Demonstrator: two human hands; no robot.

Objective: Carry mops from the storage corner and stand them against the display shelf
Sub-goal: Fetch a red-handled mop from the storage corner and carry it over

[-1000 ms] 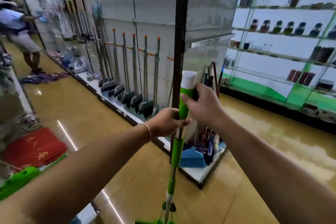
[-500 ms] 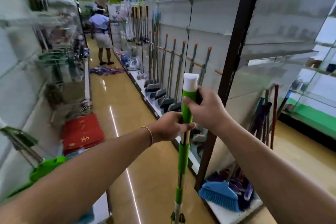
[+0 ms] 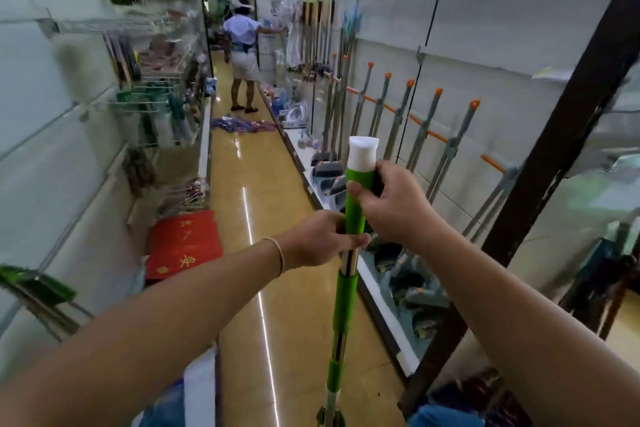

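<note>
I hold a green mop (image 3: 346,295) upright in front of me; its handle has green sleeves, a steel pole and a white cap at the top. My right hand (image 3: 394,204) grips the green top grip just under the cap. My left hand (image 3: 322,239) grips the pole right below it. The mop head is out of view at the bottom edge. To my right runs the white display shelf (image 3: 485,55), with a row of grey mops with orange tips (image 3: 429,121) leaning against it.
A dark steel post (image 3: 540,163) of the shelf end stands close on my right. The tan aisle floor (image 3: 263,218) runs ahead between shelves. A person (image 3: 244,52) stands far down the aisle. Red mats (image 3: 183,243) lie at the left shelf's foot; purple items (image 3: 242,125) lie on the floor.
My view has swung left, from the shelf end to looking down the aisle. Both hands keep the same hold on the mop handle.
</note>
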